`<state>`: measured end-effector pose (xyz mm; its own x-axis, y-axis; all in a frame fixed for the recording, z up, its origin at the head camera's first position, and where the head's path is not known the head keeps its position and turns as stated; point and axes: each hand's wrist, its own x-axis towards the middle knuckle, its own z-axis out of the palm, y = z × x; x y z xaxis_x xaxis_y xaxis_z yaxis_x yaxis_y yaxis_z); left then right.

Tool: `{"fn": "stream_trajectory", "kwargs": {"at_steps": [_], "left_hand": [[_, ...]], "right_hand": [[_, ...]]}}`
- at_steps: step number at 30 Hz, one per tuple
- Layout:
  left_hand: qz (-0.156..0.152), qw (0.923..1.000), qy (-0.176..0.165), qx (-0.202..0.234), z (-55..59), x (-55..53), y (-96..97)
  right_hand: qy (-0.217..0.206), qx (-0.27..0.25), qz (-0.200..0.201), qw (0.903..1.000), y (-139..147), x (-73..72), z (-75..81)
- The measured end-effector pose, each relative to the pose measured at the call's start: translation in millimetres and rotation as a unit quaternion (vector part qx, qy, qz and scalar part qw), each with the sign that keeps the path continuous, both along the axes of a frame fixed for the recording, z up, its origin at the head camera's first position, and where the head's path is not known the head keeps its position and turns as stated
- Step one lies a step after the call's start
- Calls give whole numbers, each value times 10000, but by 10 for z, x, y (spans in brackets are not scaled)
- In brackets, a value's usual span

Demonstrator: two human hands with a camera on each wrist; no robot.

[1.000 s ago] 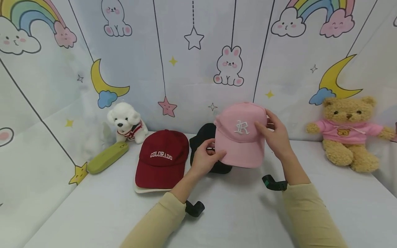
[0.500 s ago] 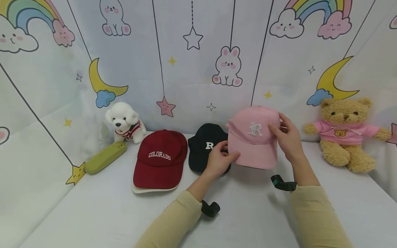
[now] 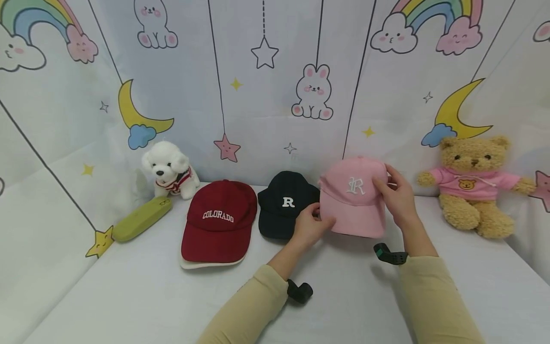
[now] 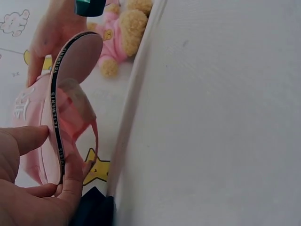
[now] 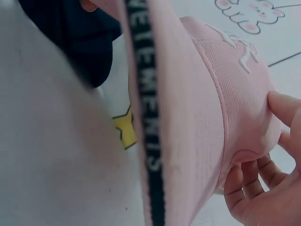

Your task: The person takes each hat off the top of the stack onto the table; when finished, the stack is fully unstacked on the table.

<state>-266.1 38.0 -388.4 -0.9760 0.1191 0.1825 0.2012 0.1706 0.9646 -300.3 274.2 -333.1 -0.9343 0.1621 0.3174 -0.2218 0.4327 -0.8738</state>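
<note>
Both hands hold a pink baseball cap (image 3: 352, 191) with a white embroidered letter, tilted so its front faces me. My left hand (image 3: 310, 224) pinches the brim's left edge; in the left wrist view the thumb lies on the top of the brim and fingers reach beneath it. My right hand (image 3: 397, 193) grips the right side of the crown, thumb in front; its fingers (image 5: 251, 181) curl behind in the right wrist view. A black cap (image 3: 279, 215) marked R lies just left of the pink one, partly covered by my left hand. A black lettered band (image 4: 56, 110) lines the brim's underside edge.
A dark red COLORADO cap (image 3: 220, 239) lies on a whitish cap (image 3: 189, 264) at left. Beyond are a green glasses case (image 3: 143, 219) and a white toy dog (image 3: 167, 167). A teddy bear (image 3: 474, 188) sits at right. A patterned cloth hangs behind the white table (image 3: 343, 306).
The pink cap has moved right and come down towards the table, carried by both hands. The black cap's R, hidden at first, is now uncovered. The view has shifted slightly.
</note>
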Motion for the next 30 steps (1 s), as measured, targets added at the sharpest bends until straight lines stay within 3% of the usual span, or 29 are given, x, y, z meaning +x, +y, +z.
{"fn": "stream_trajectory", "kwargs": {"at_steps": [8,15,30], "left_hand": [[-78,9999,-56,-141,-28,2,24],[-47,9988,-70,-477,-36,9,35],[-342,9904,-240,-1321,-26,30,48]], "right_hand": [[-298,-39,-97,9995,67,-16,-68],[-446,14,-71,9990,114,-42,-146],[-701,358,-2,9969,160,-125,-349]]}}
